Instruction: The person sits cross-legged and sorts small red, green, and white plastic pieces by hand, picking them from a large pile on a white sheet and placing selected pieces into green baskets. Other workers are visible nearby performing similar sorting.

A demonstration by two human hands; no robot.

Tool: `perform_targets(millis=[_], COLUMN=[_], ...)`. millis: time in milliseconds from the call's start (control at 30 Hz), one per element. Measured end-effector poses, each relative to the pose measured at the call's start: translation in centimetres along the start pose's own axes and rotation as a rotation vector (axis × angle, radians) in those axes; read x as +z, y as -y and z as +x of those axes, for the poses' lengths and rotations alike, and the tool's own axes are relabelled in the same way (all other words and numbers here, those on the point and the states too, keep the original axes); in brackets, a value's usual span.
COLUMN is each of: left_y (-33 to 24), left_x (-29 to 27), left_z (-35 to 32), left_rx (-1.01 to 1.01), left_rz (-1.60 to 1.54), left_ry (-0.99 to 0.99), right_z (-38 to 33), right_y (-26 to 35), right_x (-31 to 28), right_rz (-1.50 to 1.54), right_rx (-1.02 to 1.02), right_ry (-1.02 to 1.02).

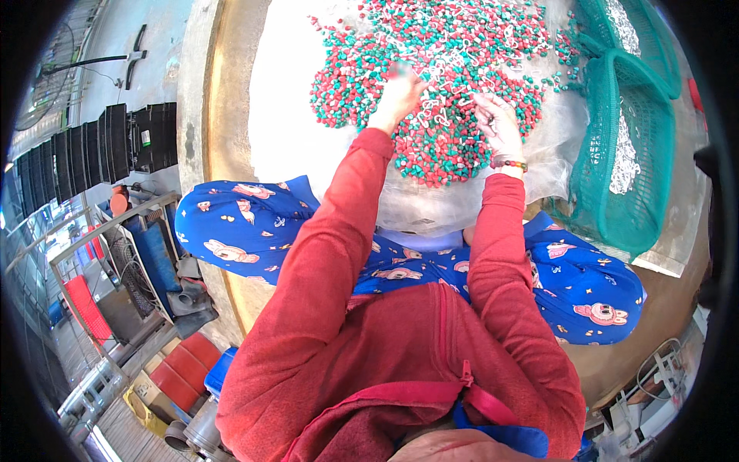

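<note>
A wide heap of small red, green and white plastic pieces (439,158) lies spread in front of me, with white looped bits (440,114) scattered through it. Over the heap's left-middle part, my left hand (399,98) has its fingers drawn together; the fingertips are blurred, and what they hold is hidden. My right hand (500,129), with a beaded bracelet at the wrist, is at the heap's right side. Its thumb and fingers are pinched among the pieces, on something too small to name.
White sheeting (281,100) lies under the heap, and crumpled clear plastic (431,204) edges it near my crossed legs. Green mesh baskets (639,196) with whitish contents stand at the right. Beyond a raised ledge (231,92) on the left are black crates (112,142) and a metal-framed cart.
</note>
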State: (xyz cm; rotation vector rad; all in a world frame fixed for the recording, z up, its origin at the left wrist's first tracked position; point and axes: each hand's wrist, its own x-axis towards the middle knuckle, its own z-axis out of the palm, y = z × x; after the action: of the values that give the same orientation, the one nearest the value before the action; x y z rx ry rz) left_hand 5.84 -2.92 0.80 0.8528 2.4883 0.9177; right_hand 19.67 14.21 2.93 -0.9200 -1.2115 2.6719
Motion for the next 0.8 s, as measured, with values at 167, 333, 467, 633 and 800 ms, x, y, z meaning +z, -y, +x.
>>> perform_targets(millis=[167, 333, 467, 633, 800], left_y=[0.4, 0.5, 0.0, -0.3, 1.1], left_x=[3.4, 2.0, -2.1, -4.9, -3.4], left_z=[-0.3, -0.6, -0.6, -1.7, -2.5], left_rx=[0.118, 0.105, -0.354, -0.094, -0.446], left_rz=[0.406, 0.28, -0.72, -1.718, -1.524], left_ry=[0.172, 0.123, 0.323, 0.441, 0.085], right_z=[-1.2, -1.7, -0.1, 1.6, 1.3], right_y=[1.0, 1.7, -1.1, -8.7, -10.2], right_x=[-0.7, -1.1, -0.9, 0.0, 1.3], right_rz=[0.477, 0.376, -0.304, -1.258, -1.364], right_rx=[-0.104, -0.062, 0.055, -0.154, -0.479], right_ry=[0.321, 0.34, 0.051, -0.326, -0.475])
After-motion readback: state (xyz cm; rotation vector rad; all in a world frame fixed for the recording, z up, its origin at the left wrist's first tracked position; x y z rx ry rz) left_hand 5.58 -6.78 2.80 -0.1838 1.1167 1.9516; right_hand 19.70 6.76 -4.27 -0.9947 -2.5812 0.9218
